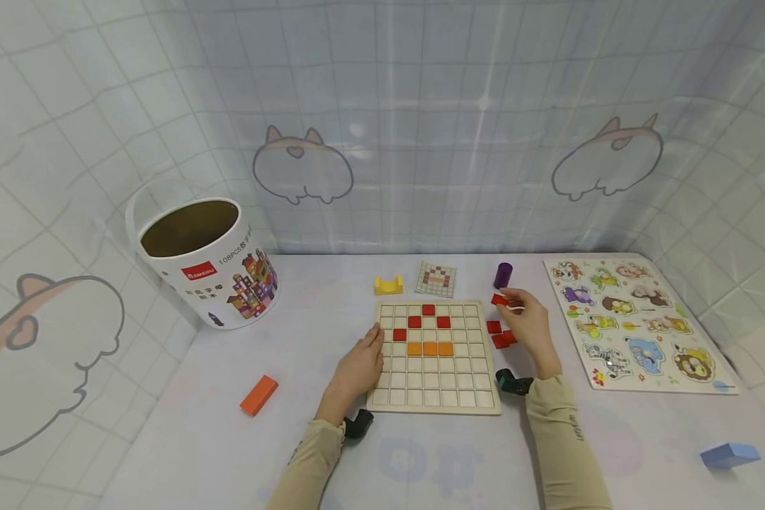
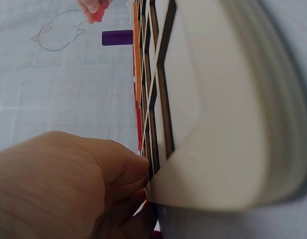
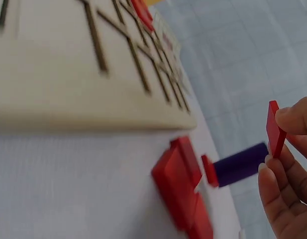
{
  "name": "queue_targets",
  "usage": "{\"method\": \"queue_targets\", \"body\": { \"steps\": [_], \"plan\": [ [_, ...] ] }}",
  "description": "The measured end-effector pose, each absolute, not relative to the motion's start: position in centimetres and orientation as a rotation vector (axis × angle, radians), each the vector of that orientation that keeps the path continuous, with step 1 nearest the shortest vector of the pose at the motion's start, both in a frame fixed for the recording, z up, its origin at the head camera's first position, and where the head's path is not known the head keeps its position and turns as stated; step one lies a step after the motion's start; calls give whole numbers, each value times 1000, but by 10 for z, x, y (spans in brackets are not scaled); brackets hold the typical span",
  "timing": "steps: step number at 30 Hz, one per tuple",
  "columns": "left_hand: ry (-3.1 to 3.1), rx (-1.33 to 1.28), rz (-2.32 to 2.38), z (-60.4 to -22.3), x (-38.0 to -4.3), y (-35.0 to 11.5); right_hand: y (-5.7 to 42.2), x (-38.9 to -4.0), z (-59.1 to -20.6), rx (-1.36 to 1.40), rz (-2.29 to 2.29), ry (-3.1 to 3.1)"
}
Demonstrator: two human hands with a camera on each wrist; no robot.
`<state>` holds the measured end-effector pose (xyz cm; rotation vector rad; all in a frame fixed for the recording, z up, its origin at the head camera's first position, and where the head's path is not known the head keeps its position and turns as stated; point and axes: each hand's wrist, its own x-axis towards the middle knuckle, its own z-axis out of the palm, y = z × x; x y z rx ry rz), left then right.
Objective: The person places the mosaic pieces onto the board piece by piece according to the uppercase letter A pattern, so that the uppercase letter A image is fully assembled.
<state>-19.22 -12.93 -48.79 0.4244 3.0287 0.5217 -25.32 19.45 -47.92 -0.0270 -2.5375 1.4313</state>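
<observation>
A wooden grid board (image 1: 433, 400) holds several red tiles (image 1: 428, 309) in a peaked outline above a row of three orange tiles (image 1: 430, 348). Along the board's left edge lies my left hand (image 1: 359, 368), its fingers touching the rim; the left wrist view shows the fingertips right at that edge. Off the board's upper right corner, my right hand (image 1: 528, 326) pinches a red square tile (image 3: 275, 130) between thumb and fingers, raised in the right wrist view. Below it, loose red tiles (image 1: 494, 326) lie close together on the table beside the board.
Behind the board are a yellow block (image 1: 389, 285), a small pattern card (image 1: 436, 279) and a purple cylinder (image 1: 503, 275). An animal puzzle board (image 1: 586, 368) lies right, a blue block (image 1: 729, 455) nearer. Left are a white bucket (image 1: 210, 283) and an orange block (image 1: 258, 395).
</observation>
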Motion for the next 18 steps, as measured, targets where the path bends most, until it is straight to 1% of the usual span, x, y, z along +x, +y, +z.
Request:
{"method": "queue_targets", "body": {
  "steps": [11, 18],
  "plan": [
    [3024, 416, 532, -489, -193, -129, 170, -250, -469, 144, 1471, -2544],
    [3024, 428, 535, -489, -193, -131, 134, -245, -467, 337, 1505, -2552]
  ]
}}
